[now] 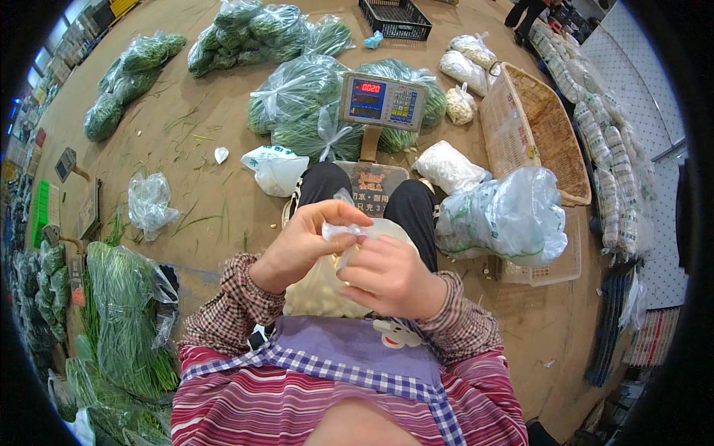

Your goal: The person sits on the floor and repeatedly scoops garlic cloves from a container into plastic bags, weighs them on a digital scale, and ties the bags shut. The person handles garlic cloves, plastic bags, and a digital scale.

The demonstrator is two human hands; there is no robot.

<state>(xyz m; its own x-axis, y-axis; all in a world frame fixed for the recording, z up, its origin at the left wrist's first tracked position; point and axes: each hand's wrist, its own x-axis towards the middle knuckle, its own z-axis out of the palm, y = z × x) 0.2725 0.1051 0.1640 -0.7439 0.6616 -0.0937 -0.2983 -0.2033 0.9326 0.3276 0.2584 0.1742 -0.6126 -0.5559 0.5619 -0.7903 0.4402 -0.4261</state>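
A clear plastic bag (318, 296) filled with pale pieces that look like peeled garlic cloves rests on my lap, against a purple apron. My left hand (305, 241) pinches the gathered neck of the bag between thumb and fingers. Close beside it, my right hand (394, 276) has its fingers curled on the same twisted plastic. Exactly how the neck is wound is hidden by the fingers. Just past my knees stands a platform scale (383, 100) with a lit red display; its plate lies between my legs.
Bagged green vegetables (301, 93) lie behind the scale. To the right are a tall plastic basket (513, 119) on its side, smaller bags of pale cloves (461, 105) and a bundle of plastic bags (506, 215). Wrapped long greens (126, 312) sit at left; a black crate (396, 18) stands far off.
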